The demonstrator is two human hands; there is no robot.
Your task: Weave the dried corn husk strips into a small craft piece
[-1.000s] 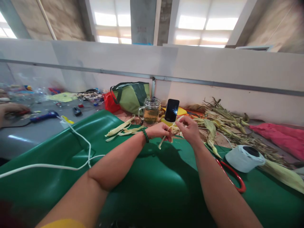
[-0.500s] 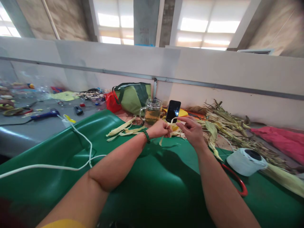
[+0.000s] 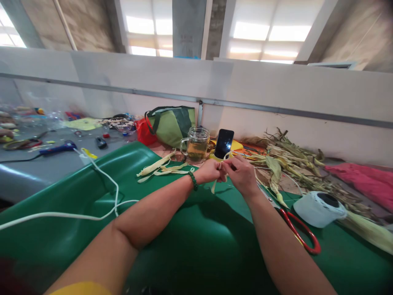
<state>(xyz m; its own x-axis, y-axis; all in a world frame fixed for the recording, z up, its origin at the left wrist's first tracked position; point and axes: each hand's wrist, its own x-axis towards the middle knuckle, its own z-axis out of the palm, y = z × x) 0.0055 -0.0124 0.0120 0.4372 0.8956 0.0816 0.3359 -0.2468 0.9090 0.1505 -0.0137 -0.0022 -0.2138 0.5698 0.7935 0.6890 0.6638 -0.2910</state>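
My left hand [image 3: 210, 171], with a green bead bracelet at the wrist, is closed on a pale corn husk strip [image 3: 214, 187] whose end hangs below the fingers. My right hand [image 3: 241, 172] is pinched on the same husk, close against the left; a small loop of it rises above the fingertips. Much of the strip is hidden by my fingers. Left of the hands, loose corn husks [image 3: 159, 167] lie on the green mat [image 3: 196, 246]. Red-handled scissors [image 3: 302, 231] rest beside my right forearm, near a roll of pale twine [image 3: 319, 209].
Behind my hands stand a glass mug [image 3: 197, 145] of amber liquid and an upright phone [image 3: 224, 142]. Dried husks [image 3: 288, 159] are heaped at the right beside a pink cloth [image 3: 362, 182]. A green bag [image 3: 175, 125] leans by the wall. A white cable [image 3: 76, 216] crosses the mat.
My right hand has moved left and down, from a raised pinch to my left hand, drawing the husk loop smaller. More of the scissors shows beside my forearm.
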